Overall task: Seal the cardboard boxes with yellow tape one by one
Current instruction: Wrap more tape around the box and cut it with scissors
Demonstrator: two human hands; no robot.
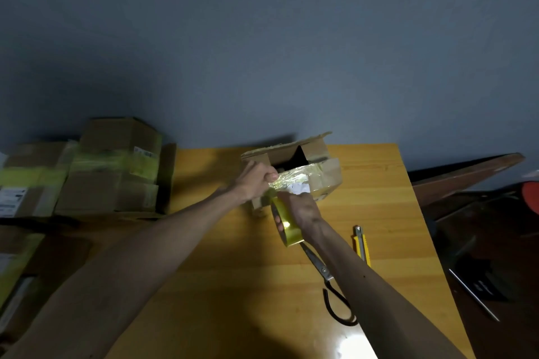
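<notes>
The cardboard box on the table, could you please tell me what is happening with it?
A person is taping the cardboard box on the wooden table. The left hand holds the pulled-out tape strip on the box, the right hand grips the yellow tape roll. One flap stands open. Scissors and a utility knife lie nearby.

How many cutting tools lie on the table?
2: scissors partly under the right forearm; a yellow utility knife just right of them. More may be hidden.

On our wooden desk (233,285) we see scissors (322,268) lying just beside a yellow box cutter (362,245). Behind the desk we face a grey-blue wall (262,38).
</notes>
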